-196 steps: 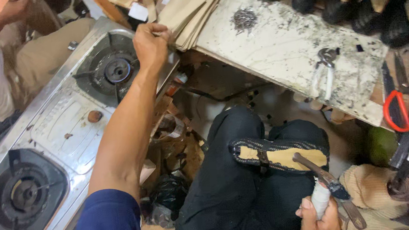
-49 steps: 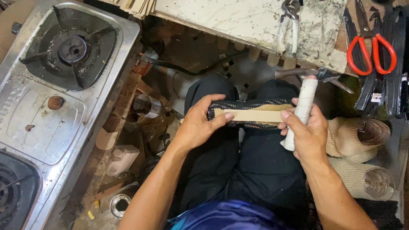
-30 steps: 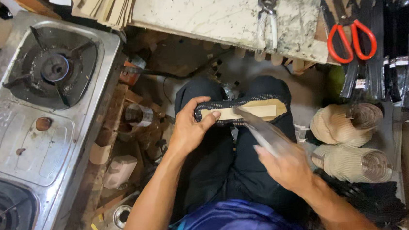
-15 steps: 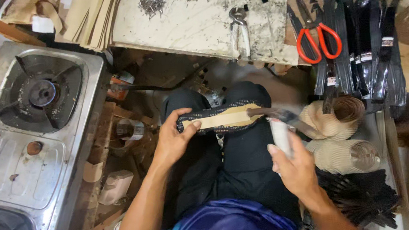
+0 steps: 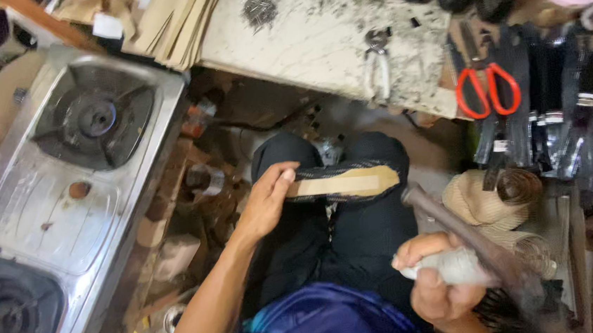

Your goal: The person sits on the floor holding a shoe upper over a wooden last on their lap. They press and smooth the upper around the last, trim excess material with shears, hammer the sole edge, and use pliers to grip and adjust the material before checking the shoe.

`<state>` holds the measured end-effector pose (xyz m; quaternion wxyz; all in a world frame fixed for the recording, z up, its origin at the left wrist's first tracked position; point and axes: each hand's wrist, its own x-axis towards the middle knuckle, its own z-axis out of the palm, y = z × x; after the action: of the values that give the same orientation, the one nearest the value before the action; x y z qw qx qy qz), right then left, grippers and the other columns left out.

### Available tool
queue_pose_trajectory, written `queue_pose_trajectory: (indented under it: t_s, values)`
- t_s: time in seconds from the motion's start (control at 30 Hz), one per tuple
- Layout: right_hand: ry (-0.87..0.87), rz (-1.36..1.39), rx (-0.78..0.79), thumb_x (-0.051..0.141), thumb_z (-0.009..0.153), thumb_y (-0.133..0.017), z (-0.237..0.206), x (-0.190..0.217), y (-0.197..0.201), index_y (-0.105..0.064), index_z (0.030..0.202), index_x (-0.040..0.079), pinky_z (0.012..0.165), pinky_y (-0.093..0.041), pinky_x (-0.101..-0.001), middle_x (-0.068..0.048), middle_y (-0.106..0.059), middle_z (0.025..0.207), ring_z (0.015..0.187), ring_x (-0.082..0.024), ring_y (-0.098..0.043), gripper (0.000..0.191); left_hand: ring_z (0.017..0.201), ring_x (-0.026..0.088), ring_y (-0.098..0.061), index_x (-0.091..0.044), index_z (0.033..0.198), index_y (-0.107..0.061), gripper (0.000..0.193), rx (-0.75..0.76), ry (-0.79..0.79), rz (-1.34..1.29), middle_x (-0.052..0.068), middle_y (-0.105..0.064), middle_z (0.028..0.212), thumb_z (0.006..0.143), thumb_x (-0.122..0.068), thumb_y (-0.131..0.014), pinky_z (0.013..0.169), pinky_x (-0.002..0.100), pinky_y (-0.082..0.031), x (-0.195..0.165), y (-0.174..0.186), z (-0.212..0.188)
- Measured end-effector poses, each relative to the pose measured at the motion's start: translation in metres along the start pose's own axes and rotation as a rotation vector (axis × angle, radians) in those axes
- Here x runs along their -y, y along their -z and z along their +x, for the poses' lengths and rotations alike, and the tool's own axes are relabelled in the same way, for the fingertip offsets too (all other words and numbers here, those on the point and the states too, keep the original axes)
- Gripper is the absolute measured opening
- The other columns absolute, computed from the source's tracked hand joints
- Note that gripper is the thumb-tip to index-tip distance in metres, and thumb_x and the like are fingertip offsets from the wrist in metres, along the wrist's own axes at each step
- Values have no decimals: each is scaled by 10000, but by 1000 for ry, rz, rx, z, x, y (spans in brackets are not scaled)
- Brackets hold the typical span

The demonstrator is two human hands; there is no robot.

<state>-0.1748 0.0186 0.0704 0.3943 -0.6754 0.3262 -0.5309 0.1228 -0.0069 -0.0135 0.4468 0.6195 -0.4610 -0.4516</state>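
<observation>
A black shoe with a tan insole [image 5: 343,182] lies sole-up across my knees. My left hand [image 5: 265,203] grips its heel end and holds it down. My right hand [image 5: 436,286] is closed around the white-wrapped handle of a hammer [image 5: 461,241], whose dark head points toward the shoe's toe, a little apart from it. The hammer is blurred by motion. I sit with dark trousers and a blue shirt at the bottom of the view.
A steel two-burner gas stove [image 5: 53,207] runs down the left. A worn white work board [image 5: 329,37] ahead carries pliers [image 5: 377,72] and a pile of tacks [image 5: 259,9]. Red-handled scissors [image 5: 488,91], black straps and shoe lasts [image 5: 486,197] crowd the right.
My left hand came back from the paper pieces by the stove and took the shoe. Over the last second the hammer swung down at the toe and has drawn back toward me.
</observation>
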Motion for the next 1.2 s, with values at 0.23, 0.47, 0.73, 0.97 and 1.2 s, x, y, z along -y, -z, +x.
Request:
queue_pose_trajectory:
  t_s: [0.23,0.47,0.73,0.97,1.2]
  values:
    - [-270,-376,462,228,867,-721,34,-48,-52,-679,1172,9,645,-590,-387,-163,-756,812,713,-295,-761,379,1111,235,-671,-67,1288,-660,435,-5,-5,61,109,-699,1181,1033,-387,-512,972,341,-500,-3,7,4]
    - [-90,-821,92,290,931,-768,111,-88,4,-666,1270,43,756,-559,-463,-224,-706,999,866,-402,-707,431,1048,258,-693,-49,1220,-673,485,-48,-63,130,130,-691,1070,833,-318,-790,925,361,-531,-28,5,-5]
    - [27,-1250,191,346,983,-731,194,-138,47,-703,1388,85,833,-537,-540,-221,-710,1132,976,-442,-679,483,1088,307,-661,-43,1233,-663,459,-95,-127,143,151,-689,1146,879,-319,-761,925,396,-517,-18,14,-1]
    - [231,-1135,144,272,909,-756,173,-85,43,-696,1251,29,952,-530,-489,-190,-685,1184,1090,-401,-655,425,877,178,-699,-84,1208,-689,373,-131,208,-407,62,-748,995,909,-307,-692,750,366,-583,-4,20,-2]
    - [-54,-385,447,294,675,-847,67,-31,-7,-576,1316,-52,1001,-446,-429,-220,-635,1253,1169,-384,-598,777,802,198,-699,-53,1230,-628,452,215,425,-1190,100,-748,1019,981,-419,-540,594,330,-582,-33,-38,-31]
